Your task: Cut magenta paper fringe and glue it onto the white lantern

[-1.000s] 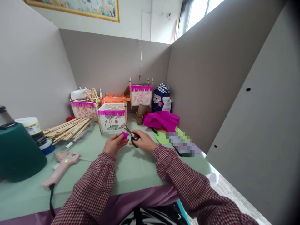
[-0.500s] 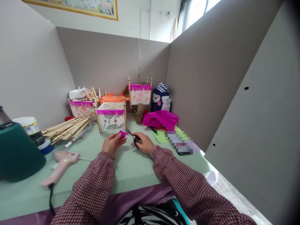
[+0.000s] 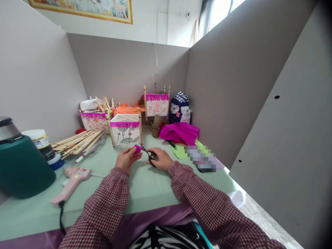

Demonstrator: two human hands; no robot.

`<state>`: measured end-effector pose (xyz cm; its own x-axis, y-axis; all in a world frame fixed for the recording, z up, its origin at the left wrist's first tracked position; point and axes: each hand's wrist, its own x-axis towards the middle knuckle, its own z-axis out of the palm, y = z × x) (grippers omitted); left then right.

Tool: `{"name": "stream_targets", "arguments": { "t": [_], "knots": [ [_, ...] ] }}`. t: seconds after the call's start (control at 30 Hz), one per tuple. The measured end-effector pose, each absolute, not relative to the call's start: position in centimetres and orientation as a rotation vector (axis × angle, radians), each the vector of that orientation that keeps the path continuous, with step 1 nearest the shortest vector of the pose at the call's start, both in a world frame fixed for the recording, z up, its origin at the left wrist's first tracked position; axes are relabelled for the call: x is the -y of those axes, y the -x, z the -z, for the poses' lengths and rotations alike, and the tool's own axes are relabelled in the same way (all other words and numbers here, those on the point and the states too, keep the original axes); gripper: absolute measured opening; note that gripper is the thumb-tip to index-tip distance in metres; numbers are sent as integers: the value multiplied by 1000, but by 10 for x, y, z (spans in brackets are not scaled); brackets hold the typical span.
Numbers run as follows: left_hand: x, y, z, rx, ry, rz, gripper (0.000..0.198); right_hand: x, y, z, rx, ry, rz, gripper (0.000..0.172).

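The person's left hand [image 3: 125, 159] has its grip closed on a small pink piece [image 3: 137, 149] (paper or thin cloth, too small to tell), pinched between thumb and fingers above the bench [image 3: 147, 193]; the right hand [image 3: 162, 160] grasps a pair of scissors [image 3: 148, 152] by the black handles, with the blades pointing at the pink piece and their tips beside it; whether the metal touches it cannot be told.

Just beyond the hands stands a white box [image 3: 125, 135] with stick corners, a pink fringe and dark drawings on its front; a second box [image 3: 157, 106] with orange drawings sits farther back, near a blue bag [image 3: 180, 110], and a third box [image 3: 94, 121] stands to the left, behind a heap of sticks [image 3: 80, 142]; small brown pots [image 3: 155, 131] are stacked below the second one.

To the right, a large pink sheet [image 3: 181, 133] lies crumpled, partly over a light green sheet [image 3: 179, 152]; on the left, a pink glue gun [image 3: 71, 185] rests on its side near a dark green bottle [image 3: 26, 166], with a jar [image 3: 43, 141] just behind the bottle.
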<state>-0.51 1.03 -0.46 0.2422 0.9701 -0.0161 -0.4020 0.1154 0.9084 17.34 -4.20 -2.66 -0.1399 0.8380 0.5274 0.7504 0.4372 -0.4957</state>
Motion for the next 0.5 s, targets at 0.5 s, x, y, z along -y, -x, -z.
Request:
{"name": "stream_targets", "arguments": {
  "t": [0.5],
  "knots": [
    [-8, 4, 3, -701, -939, -1199, 18, 40, -181, 27, 1888, 1212, -337, 45]
  ]
}}
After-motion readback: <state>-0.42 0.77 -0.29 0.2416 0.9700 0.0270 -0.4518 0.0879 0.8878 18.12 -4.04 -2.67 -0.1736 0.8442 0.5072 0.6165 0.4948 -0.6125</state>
